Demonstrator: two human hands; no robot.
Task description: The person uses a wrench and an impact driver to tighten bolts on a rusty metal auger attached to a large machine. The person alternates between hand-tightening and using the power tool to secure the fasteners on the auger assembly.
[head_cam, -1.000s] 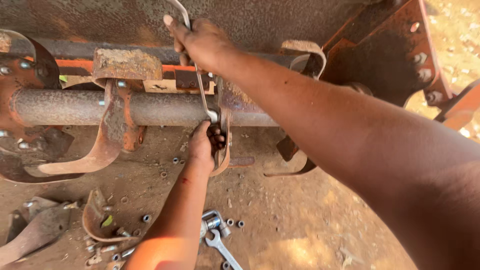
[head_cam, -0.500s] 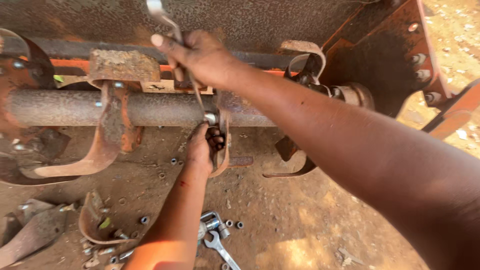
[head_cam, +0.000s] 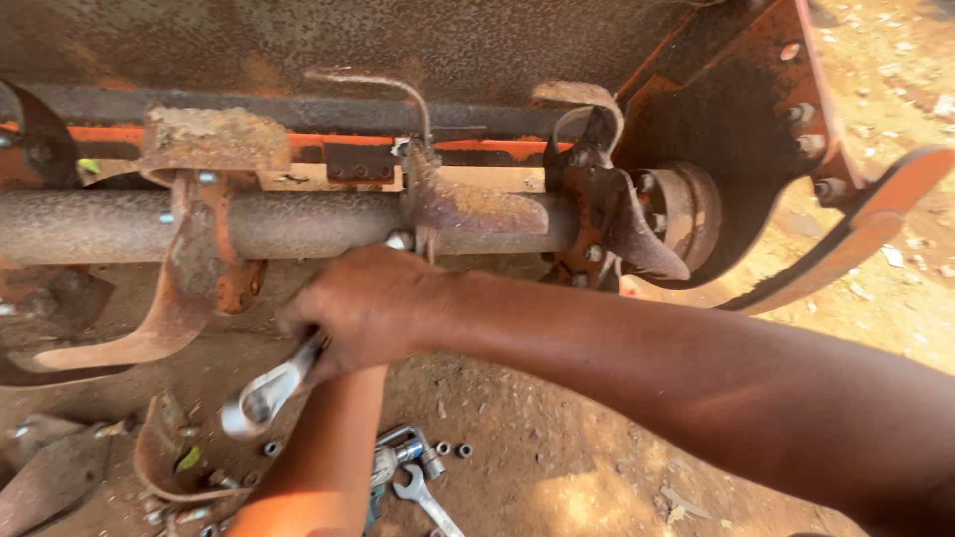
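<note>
A rusty tiller rotor shaft (head_cam: 99, 224) runs across the view, with curved blades bolted to its flanges. My right hand (head_cam: 363, 308) reaches in from the right and grips a silver wrench (head_cam: 264, 393) just below the shaft. The wrench's ring end points down to the left. Right above my knuckles, a rusty blade (head_cam: 468, 204) sits on the shaft beside a bolt head (head_cam: 400, 240). My left forearm (head_cam: 323, 457) rises from the bottom edge. Its hand is hidden behind my right hand, so its grip does not show.
Several spanners (head_cam: 423, 492) and loose nuts (head_cam: 453, 449) lie on the dirt below. Detached rusty blades (head_cam: 164, 452) rest at the lower left. Another curved blade (head_cam: 189, 288) hangs from the left flange. The orange side plate (head_cam: 736, 119) closes off the right.
My right hand has swung the wrench from above the shaft down to below it. It now covers my left hand, which was in sight at the bolt before.
</note>
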